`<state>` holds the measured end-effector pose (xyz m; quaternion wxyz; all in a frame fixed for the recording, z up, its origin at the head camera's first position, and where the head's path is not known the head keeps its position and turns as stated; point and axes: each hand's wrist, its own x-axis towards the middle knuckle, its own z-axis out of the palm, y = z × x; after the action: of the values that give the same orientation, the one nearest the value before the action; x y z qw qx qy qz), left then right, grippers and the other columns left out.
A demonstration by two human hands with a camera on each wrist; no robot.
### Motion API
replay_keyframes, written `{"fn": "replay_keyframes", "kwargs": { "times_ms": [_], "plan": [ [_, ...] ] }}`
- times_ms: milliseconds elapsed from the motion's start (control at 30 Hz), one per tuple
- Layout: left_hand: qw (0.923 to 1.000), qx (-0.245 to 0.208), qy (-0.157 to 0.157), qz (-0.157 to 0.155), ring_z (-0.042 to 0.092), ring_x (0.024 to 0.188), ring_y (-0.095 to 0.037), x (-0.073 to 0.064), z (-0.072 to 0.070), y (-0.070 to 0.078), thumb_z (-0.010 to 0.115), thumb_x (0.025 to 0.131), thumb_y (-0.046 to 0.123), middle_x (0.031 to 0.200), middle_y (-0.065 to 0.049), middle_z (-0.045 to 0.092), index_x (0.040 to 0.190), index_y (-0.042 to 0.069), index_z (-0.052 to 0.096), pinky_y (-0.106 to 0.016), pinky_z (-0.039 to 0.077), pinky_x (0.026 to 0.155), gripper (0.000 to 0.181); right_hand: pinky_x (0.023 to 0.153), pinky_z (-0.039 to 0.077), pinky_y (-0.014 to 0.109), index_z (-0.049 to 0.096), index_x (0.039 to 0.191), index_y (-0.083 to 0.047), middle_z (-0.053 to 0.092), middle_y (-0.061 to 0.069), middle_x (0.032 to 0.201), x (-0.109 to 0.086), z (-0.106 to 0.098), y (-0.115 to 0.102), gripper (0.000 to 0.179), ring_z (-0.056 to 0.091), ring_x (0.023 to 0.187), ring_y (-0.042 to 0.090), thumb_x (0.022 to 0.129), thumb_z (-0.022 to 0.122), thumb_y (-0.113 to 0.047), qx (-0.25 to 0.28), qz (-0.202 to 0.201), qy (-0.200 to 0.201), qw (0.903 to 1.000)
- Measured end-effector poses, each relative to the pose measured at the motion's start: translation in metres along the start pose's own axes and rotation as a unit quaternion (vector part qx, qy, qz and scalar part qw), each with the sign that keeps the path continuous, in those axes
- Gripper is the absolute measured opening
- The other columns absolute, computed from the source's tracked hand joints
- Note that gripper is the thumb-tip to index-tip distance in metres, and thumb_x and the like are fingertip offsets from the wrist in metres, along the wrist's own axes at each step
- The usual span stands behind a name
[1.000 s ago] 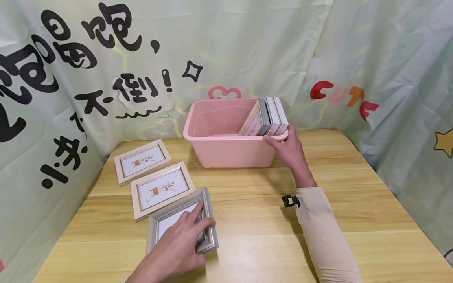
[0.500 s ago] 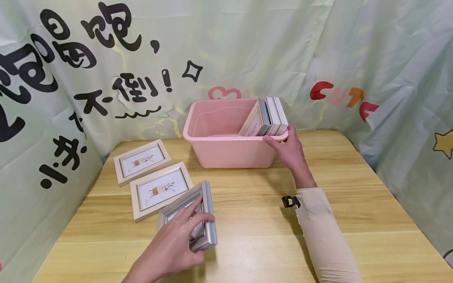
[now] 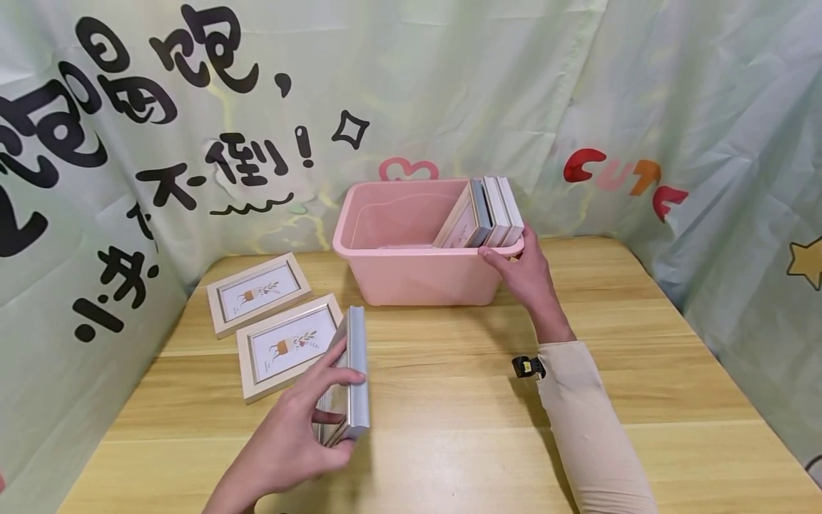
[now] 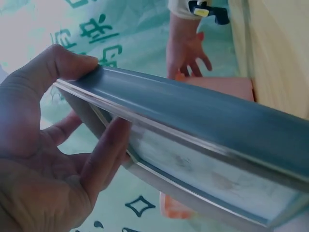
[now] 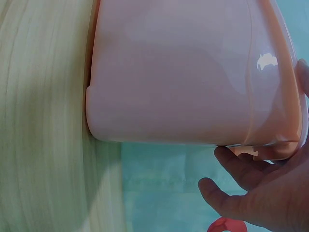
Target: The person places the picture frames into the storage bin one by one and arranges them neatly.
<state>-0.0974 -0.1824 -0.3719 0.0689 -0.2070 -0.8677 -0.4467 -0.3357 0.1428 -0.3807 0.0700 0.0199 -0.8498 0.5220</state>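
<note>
My left hand (image 3: 285, 435) grips a silver-grey picture frame (image 3: 358, 375) by its end, above the left front of the table. The frame stands nearly on edge, its grey side turned to the right; in the left wrist view, my thumb lies on that side and other fingers reach across the front. With my right hand (image 3: 528, 278) I hold the right end of a pink plastic bin (image 3: 420, 278) at its rim, thumb on the front corner. Inside the bin, white frames (image 3: 504, 210), a grey frame (image 3: 480, 214) and a pale one lean together at the right.
Two pale wood picture frames with deer drawings lie flat at the left, one farther back (image 3: 258, 291) and one nearer (image 3: 295, 348). The wooden table (image 3: 462, 414) meets a printed curtain (image 3: 449, 86) behind the bin. A black device (image 3: 526, 366) sits at my right cuff.
My left hand has lifted the silver-grey frame and tipped it from nearly flat to nearly on edge, shifting slightly left. The right hand and bin have stayed put.
</note>
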Motion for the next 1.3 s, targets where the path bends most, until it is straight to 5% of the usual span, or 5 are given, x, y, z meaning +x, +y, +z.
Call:
{"fn": "replay_keyframes", "kwargs": {
  "times_ms": [333,667,867,1300],
  "plan": [
    [0.9982,-0.012,0.057,-0.011,0.049,0.118,-0.004,-0.006,-0.017,-0.012,0.075,0.059,-0.012,0.159,0.001,0.026,0.125,0.019,0.05,-0.028,0.057,0.063,0.077,0.113,0.031,0.054,0.011,0.156,-0.028,0.034,0.007,0.155,0.001,-0.002,0.001,0.104,0.035,0.141,0.028,0.076,0.068,-0.065,0.001,0.0,0.002,1.0],
    [0.9898,0.051,0.104,-0.083,0.053,0.114,-0.03,-0.006,-0.02,0.0,0.081,0.075,0.018,0.156,-0.007,0.032,0.116,0.015,0.046,-0.027,0.053,0.063,0.053,0.113,0.031,0.053,0.011,0.156,-0.027,0.034,0.008,0.155,0.001,-0.004,0.002,0.105,0.036,0.14,0.028,0.076,0.068,-0.065,0.004,0.002,0.003,1.0],
    [0.981,0.078,0.124,-0.126,0.053,0.107,-0.02,-0.004,-0.023,0.014,0.074,0.081,0.02,0.154,-0.003,0.037,0.115,0.016,0.048,-0.025,0.051,0.06,0.043,0.113,0.032,0.053,0.011,0.156,-0.027,0.034,0.008,0.155,0.001,-0.004,0.0,0.105,0.036,0.14,0.028,0.076,0.068,-0.065,0.002,0.002,0.002,1.0],
    [0.9673,0.167,0.086,-0.171,0.058,0.094,-0.021,0.016,-0.044,0.023,0.07,0.084,0.022,0.122,-0.004,0.05,0.134,0.02,0.047,-0.026,0.051,0.064,0.055,0.112,0.033,0.053,0.012,0.155,-0.027,0.035,0.008,0.154,0.001,-0.001,0.003,0.105,0.036,0.14,0.028,0.075,0.067,-0.067,-0.004,0.002,0.003,1.0]
  ]
}}
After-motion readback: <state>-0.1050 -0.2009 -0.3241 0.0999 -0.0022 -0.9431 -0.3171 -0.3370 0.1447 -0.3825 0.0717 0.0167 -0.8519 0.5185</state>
